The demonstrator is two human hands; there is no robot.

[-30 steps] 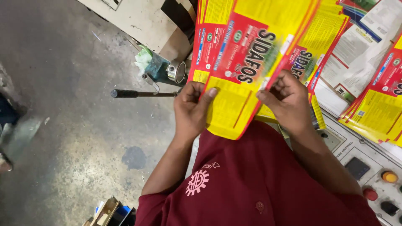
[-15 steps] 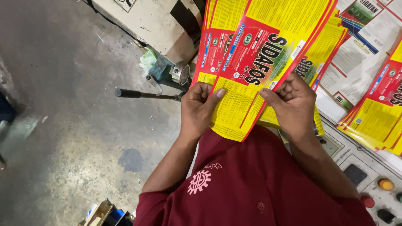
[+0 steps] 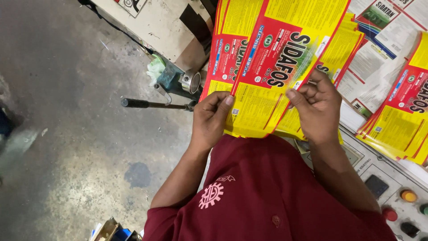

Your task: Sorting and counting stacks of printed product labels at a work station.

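Both hands pinch the fanned stack of red-and-yellow printed sheets (image 3: 276, 71) at its near edge, left hand (image 3: 213, 119) and right hand (image 3: 317, 107) closed on it, the thin, floppy, slippery-looking paper best gripped there

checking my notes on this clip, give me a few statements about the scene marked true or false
1. Both hands grip the stack of yellow and red printed sheets. True: the left hand and right hand hold its lower edge.
2. The person wears a blue shirt. False: the shirt is dark red.
3. A black-handled lever sticks out over the concrete floor. True.
4. The control panel carries no buttons. False: coloured round buttons sit on it.
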